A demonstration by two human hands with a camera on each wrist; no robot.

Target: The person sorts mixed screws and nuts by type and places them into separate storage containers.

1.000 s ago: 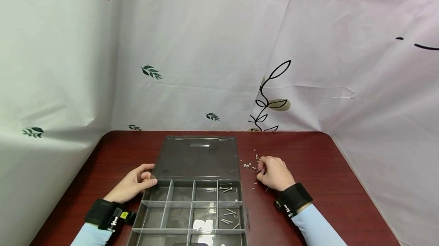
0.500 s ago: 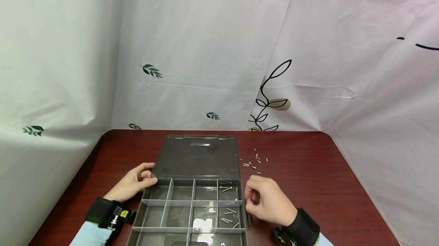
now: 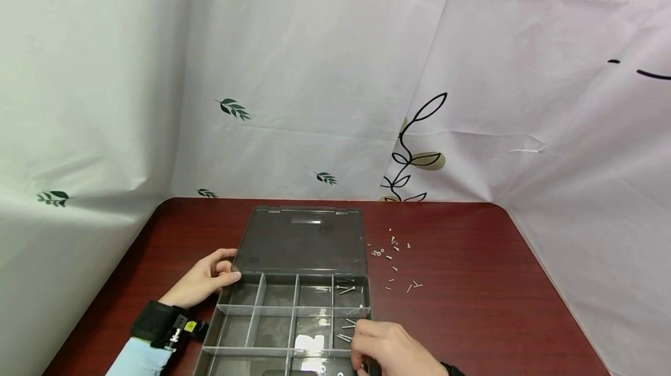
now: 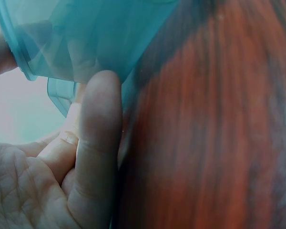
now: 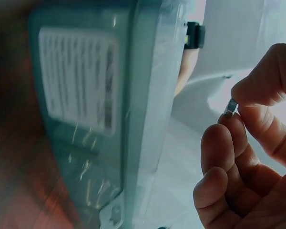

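A clear grey plastic compartment box (image 3: pixel 293 311) lies on the table with its lid (image 3: pixel 306 242) folded back flat. My left hand (image 3: pixel 201 280) grips the box's left edge near the hinge; in the left wrist view the thumb (image 4: pixel 100 119) lies against the clear wall. Over the box's front right compartments is my right hand (image 3: pixel 390 347). Its thumb and fingertips pinch a small silver metal fastener (image 5: pixel 231 107), its exact kind too small to tell. Screws (image 3: pixel 346 290) lie in the back right compartment, and more screws (image 3: pixel 344 337) in the one before it.
Loose small screws (image 3: pixel 395 248) and washer-like rings (image 3: pixel 377 253) are scattered right of the lid. Several thin screws (image 3: pixel 414 286) lie nearer on the dark red table (image 3: pixel 487 306). A white label (image 5: pixel 78 78) shows on the box's underside. White printed curtains surround the table.
My right hand has moved from the loose screws toward me and left, over the box's front right, with the small fastener now showing in its fingertips. My left hand stays at the box edge.
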